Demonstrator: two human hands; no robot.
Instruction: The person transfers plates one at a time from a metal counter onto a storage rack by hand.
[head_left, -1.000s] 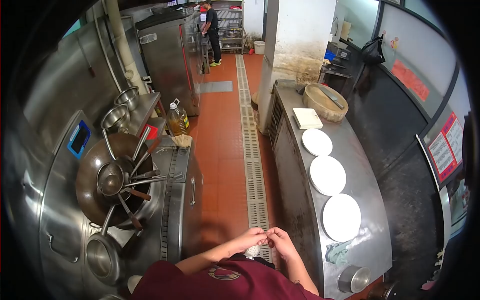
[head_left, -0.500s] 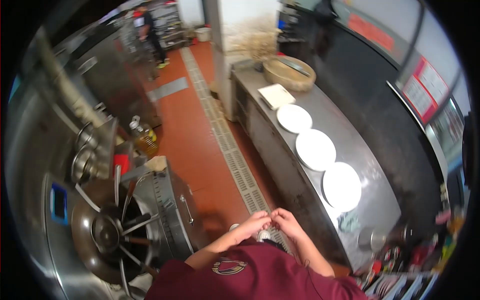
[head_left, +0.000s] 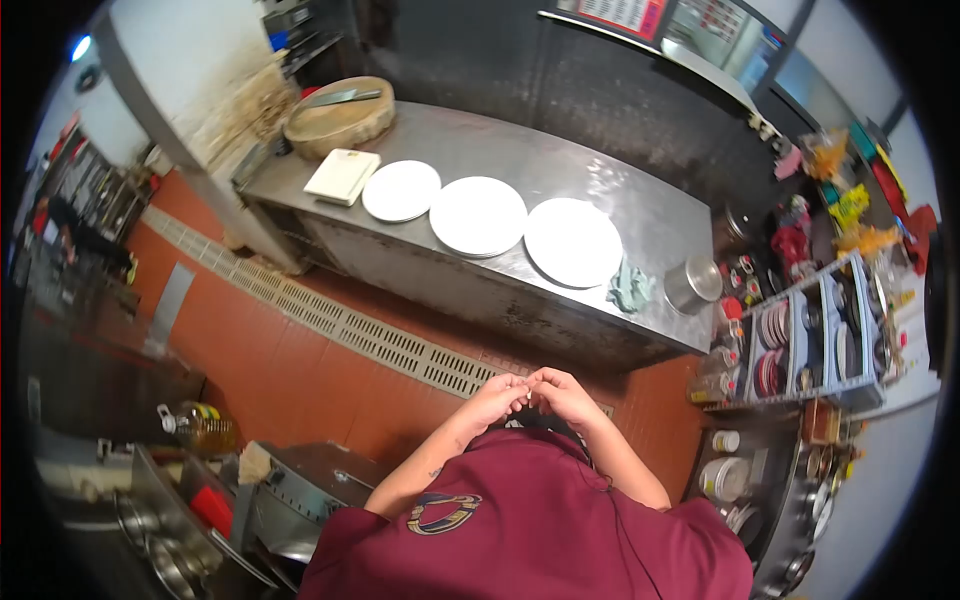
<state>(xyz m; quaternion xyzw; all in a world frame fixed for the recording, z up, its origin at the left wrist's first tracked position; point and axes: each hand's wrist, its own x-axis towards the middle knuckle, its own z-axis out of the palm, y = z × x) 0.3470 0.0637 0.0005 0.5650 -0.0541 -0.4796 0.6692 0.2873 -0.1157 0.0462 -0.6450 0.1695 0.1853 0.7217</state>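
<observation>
My left hand and my right hand meet in front of my chest, above the floor. Both have their fingers curled and pinched together, with the fingertips almost touching. A small pale bit seems to show between them, too small to name. Beyond my hands, a steel counter carries a row of white plates: one large plate nearest, a second plate and a smaller plate. A crumpled greenish cloth lies beside the nearest plate.
On the counter's far left are a square white object and a round chopping block with a cleaver on it. A metal pot stands at the right end, near a dish rack. An oil jug is at lower left.
My view has swung to the right, bringing the dish rack and shelves into sight and moving the wok out of view. My hands stay pinched together in front of my chest.
</observation>
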